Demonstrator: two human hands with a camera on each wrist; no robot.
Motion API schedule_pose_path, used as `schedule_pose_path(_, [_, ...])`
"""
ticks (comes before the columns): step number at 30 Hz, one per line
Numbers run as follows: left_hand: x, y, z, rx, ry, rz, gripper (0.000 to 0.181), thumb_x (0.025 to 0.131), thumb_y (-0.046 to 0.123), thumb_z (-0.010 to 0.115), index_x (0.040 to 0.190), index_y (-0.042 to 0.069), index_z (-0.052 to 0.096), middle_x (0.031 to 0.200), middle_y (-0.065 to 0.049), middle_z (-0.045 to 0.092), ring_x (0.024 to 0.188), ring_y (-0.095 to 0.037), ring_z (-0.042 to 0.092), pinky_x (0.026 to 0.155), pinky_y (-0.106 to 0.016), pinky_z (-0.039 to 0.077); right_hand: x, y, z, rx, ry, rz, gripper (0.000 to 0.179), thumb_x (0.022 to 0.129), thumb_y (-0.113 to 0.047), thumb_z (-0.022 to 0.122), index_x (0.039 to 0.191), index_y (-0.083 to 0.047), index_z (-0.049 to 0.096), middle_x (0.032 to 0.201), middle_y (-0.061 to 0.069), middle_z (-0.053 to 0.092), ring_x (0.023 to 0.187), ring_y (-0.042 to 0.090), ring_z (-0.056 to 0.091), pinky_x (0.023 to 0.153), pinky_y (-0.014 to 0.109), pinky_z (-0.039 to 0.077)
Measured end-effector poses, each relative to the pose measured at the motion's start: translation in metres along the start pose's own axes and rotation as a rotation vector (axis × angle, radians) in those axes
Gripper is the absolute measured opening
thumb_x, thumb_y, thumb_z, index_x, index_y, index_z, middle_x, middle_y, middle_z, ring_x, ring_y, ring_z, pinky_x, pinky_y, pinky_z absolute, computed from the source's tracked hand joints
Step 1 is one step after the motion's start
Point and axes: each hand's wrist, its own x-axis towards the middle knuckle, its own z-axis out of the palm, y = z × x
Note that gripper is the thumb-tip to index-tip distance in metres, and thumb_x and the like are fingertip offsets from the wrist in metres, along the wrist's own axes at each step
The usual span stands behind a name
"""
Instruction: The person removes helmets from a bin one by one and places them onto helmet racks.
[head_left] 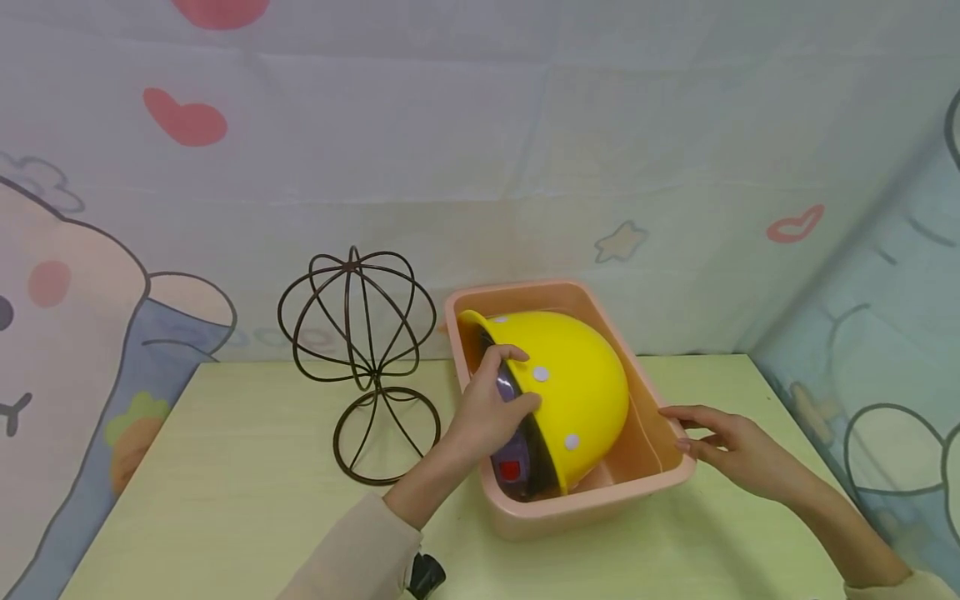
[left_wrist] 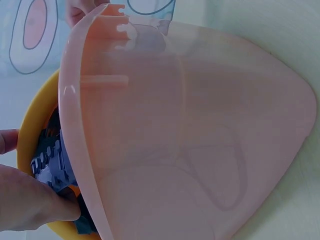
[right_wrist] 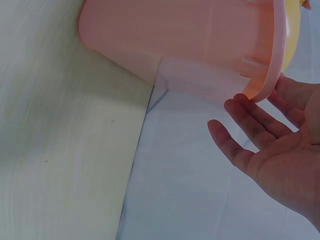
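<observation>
Left hand (head_left: 486,417) grips helmet (head_left: 585,379), right hand (head_left: 738,450) pinches near-right corner of tub (head_left: 592,502), seemingly steadying; next move likely wants both firm

The pink rectangular tub (head_left: 555,522) and, inside it, the yellow domed helmet (head_left: 588,379) are made of smooth plastic; the dark globe-shaped stand (head_left: 377,377), of metal wire.

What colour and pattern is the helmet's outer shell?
The helmet's outer shell is yellow with pale round spots, clearest in the head view.
</observation>
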Motion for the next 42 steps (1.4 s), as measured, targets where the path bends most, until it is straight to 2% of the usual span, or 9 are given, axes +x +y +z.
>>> schedule_pose_path(7, [0.000,0.000,0.001,-0.007,0.007,-0.020,0.041,0.081,0.007,0.062,0.117,0.014,0.044,0.131,-0.009,0.042,0.105,-0.028,0.046,0.087,-0.040,0.045,0.000,0.002,0.001,0.007,0.004,-0.010,0.038,0.085,-0.001,0.061,0.122,0.005,0.052,0.118,0.023,0.055,0.090,0.005,0.059,0.069,0.022,0.051])
schedule_pose_path(18, [-0.001,0.005,-0.002,-0.036,0.015,0.008,0.040,0.081,0.007,0.061,0.117,0.013,0.044,0.129,-0.010,0.042,0.107,-0.027,0.045,0.086,-0.040,0.045,0.000,0.001,0.001,0.003,0.007,-0.010,0.038,0.085,-0.002,0.061,0.122,0.004,0.052,0.118,0.022,0.055,0.090,0.006,0.060,0.069,0.023,0.051])
schedule_pose_path(24, [-0.001,0.012,-0.008,-0.114,0.013,0.003,0.041,0.082,0.006,0.059,0.118,0.014,0.043,0.129,-0.008,0.040,0.107,-0.027,0.048,0.086,-0.038,0.047,0.000,0.001,0.000,0.012,-0.007,0.002,0.039,0.086,-0.003,0.060,0.123,0.004,0.052,0.119,0.023,0.054,0.091,0.006,0.060,0.070,0.023,0.051])
schedule_pose_path(29, [-0.003,0.021,-0.016,-0.162,0.013,0.023,0.041,0.082,0.005,0.057,0.119,0.014,0.043,0.129,-0.009,0.039,0.112,-0.027,0.043,0.089,-0.040,0.044,0.000,0.001,0.000,0.008,-0.007,0.003,0.039,0.086,-0.003,0.061,0.123,0.004,0.052,0.118,0.021,0.055,0.095,0.005,0.058,0.070,0.023,0.051])
schedule_pose_path(36, [-0.007,0.033,-0.025,-0.324,-0.023,0.065,0.043,0.082,0.000,0.054,0.121,0.012,0.041,0.113,-0.012,0.044,0.098,-0.026,0.051,0.083,-0.036,0.049,0.001,0.002,0.000,-0.006,-0.005,-0.010,0.040,0.085,-0.001,0.061,0.123,0.004,0.052,0.120,0.021,0.054,0.100,0.001,0.054,0.071,0.023,0.051])
schedule_pose_path(42, [-0.009,0.043,-0.031,-0.366,-0.019,0.081,0.043,0.081,-0.002,0.055,0.120,0.011,0.042,0.113,-0.014,0.045,0.097,-0.027,0.052,0.082,-0.037,0.049,0.001,0.001,0.000,0.000,-0.012,-0.005,0.041,0.085,-0.001,0.061,0.124,0.003,0.051,0.122,0.022,0.053,0.102,-0.001,0.052,0.071,0.023,0.051])
